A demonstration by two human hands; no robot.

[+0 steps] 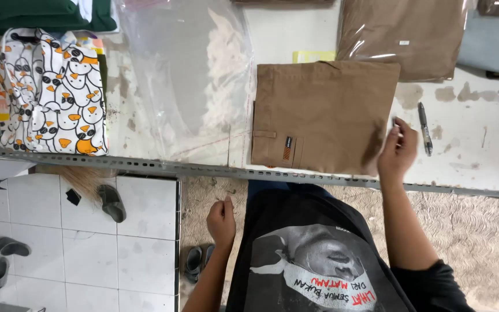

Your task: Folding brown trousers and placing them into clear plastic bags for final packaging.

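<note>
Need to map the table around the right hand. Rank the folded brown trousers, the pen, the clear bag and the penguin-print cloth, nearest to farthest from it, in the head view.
From the right hand:
1. Trousers, touching its fingers, just left.
2. Pen, just right, on the table.
3. Clear bag, left beyond the trousers.
4. Penguin cloth, far left end.

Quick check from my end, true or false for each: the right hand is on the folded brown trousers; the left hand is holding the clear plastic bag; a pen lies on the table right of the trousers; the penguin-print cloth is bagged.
1. The right hand touches the right edge of the folded brown trousers. True.
2. The left hand holds the clear plastic bag. False: it hangs below the table edge, loosely closed and holding nothing.
3. A pen lies on the table right of the trousers. True.
4. The penguin-print cloth is in a bag. False: it lies bare at the left of the table.
</note>
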